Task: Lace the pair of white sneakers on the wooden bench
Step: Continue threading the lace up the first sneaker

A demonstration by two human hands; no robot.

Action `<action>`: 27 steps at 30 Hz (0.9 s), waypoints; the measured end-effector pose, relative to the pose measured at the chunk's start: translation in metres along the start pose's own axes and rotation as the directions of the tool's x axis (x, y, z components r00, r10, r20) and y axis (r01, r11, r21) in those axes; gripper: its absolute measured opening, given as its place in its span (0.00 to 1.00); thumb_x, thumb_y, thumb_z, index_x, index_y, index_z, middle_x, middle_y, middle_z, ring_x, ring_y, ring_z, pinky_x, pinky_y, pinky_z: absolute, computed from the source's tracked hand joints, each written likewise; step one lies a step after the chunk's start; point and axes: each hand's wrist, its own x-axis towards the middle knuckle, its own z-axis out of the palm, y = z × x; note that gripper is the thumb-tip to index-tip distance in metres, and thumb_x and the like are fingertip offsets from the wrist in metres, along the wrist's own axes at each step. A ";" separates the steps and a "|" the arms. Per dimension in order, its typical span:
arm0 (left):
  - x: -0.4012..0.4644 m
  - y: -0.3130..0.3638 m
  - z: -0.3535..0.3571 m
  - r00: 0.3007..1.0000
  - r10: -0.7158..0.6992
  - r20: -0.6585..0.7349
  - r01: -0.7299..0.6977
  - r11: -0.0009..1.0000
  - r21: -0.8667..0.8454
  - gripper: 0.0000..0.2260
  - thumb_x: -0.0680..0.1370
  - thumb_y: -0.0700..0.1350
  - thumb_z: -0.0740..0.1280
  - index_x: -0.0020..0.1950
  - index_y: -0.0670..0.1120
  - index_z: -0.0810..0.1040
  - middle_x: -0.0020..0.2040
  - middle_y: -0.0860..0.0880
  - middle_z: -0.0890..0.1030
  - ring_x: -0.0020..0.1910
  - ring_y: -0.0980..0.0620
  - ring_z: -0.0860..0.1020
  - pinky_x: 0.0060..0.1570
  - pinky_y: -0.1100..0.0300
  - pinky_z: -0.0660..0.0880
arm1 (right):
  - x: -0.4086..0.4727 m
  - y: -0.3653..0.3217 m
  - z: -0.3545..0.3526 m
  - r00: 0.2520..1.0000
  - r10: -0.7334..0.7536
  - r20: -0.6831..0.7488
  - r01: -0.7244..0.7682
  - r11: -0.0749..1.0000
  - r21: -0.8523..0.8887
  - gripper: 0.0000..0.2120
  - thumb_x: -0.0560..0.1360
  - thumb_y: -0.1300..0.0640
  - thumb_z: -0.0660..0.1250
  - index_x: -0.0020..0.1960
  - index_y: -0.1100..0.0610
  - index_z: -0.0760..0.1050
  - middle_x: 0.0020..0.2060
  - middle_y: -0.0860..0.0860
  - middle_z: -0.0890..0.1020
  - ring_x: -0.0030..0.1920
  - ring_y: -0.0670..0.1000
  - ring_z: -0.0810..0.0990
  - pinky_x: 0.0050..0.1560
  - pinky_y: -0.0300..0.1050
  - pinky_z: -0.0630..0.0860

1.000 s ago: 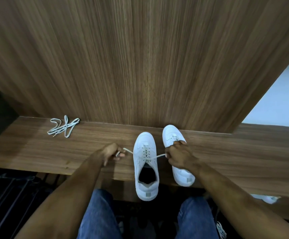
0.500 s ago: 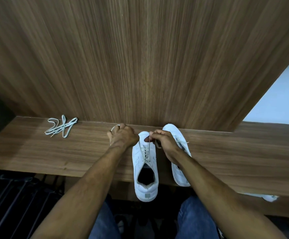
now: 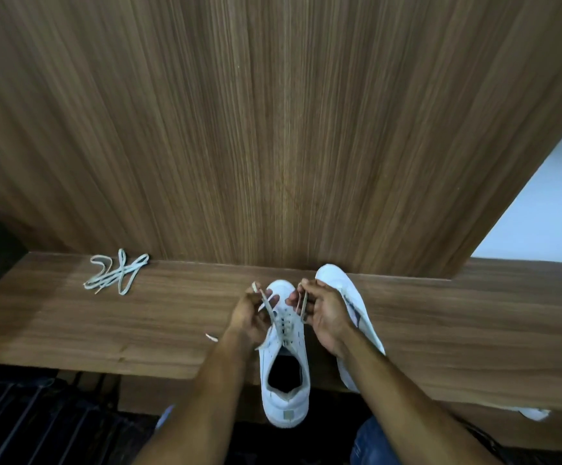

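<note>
Two white sneakers stand on the wooden bench [image 3: 105,330], toes toward the wall. The left sneaker [image 3: 284,374] is partly laced, its heel hanging over the front edge. The right sneaker [image 3: 350,297] lies beside it, partly hidden by my right arm. My left hand [image 3: 251,313] pinches one end of the white lace [image 3: 267,305] over the toe. My right hand [image 3: 323,312] pinches the other end. A spare white lace [image 3: 117,271] lies loose on the bench at the left.
A wood-panelled wall [image 3: 272,129] rises right behind the bench. A dark rack [image 3: 21,424] sits below the bench at the left. My jeans-clad knee [image 3: 373,444] shows at the bottom. Something white [image 3: 531,412] peeks from under the bench at the right.
Both hands first went from the shoe's sides to its toe, then drew back a little toward me, lifting the lace ends up over the eyelets.
</note>
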 end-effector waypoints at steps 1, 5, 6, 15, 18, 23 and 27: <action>0.002 -0.007 0.001 1.000 0.009 -0.004 -0.009 0.999 -0.035 0.12 0.81 0.47 0.59 0.45 0.42 0.77 0.43 0.44 0.79 0.41 0.49 0.78 0.40 0.56 0.75 | 0.001 0.002 -0.001 1.000 0.008 -0.019 -0.007 0.999 0.041 0.08 0.79 0.59 0.61 0.42 0.58 0.74 0.34 0.54 0.78 0.36 0.50 0.78 0.46 0.47 0.73; 0.007 -0.026 0.002 0.988 0.143 -0.059 -0.136 0.985 0.107 0.18 0.81 0.58 0.56 0.61 0.48 0.74 0.49 0.41 0.77 0.39 0.49 0.77 0.32 0.60 0.78 | 0.007 0.006 -0.007 0.994 -0.027 -0.107 0.021 0.998 -0.054 0.09 0.80 0.61 0.61 0.41 0.59 0.74 0.28 0.52 0.73 0.25 0.47 0.68 0.30 0.43 0.71; 0.006 -0.029 -0.001 0.981 0.190 -0.033 -0.180 0.963 0.202 0.20 0.81 0.61 0.54 0.58 0.48 0.76 0.45 0.43 0.76 0.34 0.51 0.75 0.30 0.61 0.76 | 0.008 0.005 -0.011 0.991 -0.051 -0.126 0.033 0.989 -0.145 0.09 0.79 0.61 0.61 0.41 0.59 0.73 0.27 0.52 0.72 0.24 0.47 0.66 0.28 0.42 0.67; 0.009 -0.040 -0.006 0.801 0.309 0.513 -0.586 0.232 0.776 0.32 0.77 0.27 0.54 0.78 0.47 0.55 0.62 0.51 0.75 0.54 0.52 0.79 0.54 0.62 0.76 | 0.012 0.000 -0.021 0.994 0.046 -0.101 -0.045 0.999 0.021 0.11 0.80 0.62 0.58 0.40 0.60 0.72 0.28 0.53 0.73 0.27 0.49 0.70 0.34 0.45 0.72; 0.002 -0.045 -0.002 0.793 0.331 0.511 -0.590 0.213 0.778 0.26 0.75 0.26 0.52 0.71 0.40 0.69 0.68 0.42 0.74 0.69 0.43 0.70 0.66 0.56 0.67 | 0.009 -0.015 -0.007 0.997 0.082 0.007 -0.082 0.980 0.182 0.11 0.80 0.62 0.58 0.40 0.61 0.72 0.35 0.58 0.78 0.38 0.55 0.79 0.53 0.52 0.77; -0.018 -0.038 0.003 0.846 0.206 0.492 -0.533 0.318 0.784 0.18 0.74 0.29 0.59 0.61 0.43 0.74 0.50 0.44 0.81 0.47 0.54 0.79 0.42 0.75 0.71 | 0.013 -0.026 0.009 0.993 0.101 0.055 -0.107 0.989 0.105 0.08 0.79 0.62 0.60 0.43 0.59 0.74 0.47 0.58 0.83 0.51 0.55 0.83 0.60 0.50 0.73; -0.012 -0.039 0.002 0.876 0.169 0.451 -0.478 0.420 0.771 0.07 0.80 0.41 0.62 0.52 0.47 0.79 0.48 0.48 0.83 0.42 0.58 0.80 0.43 0.67 0.74 | 0.015 -0.021 0.007 0.998 0.019 0.058 -0.012 0.992 -0.123 0.10 0.80 0.62 0.59 0.49 0.57 0.79 0.53 0.54 0.83 0.56 0.53 0.81 0.51 0.49 0.76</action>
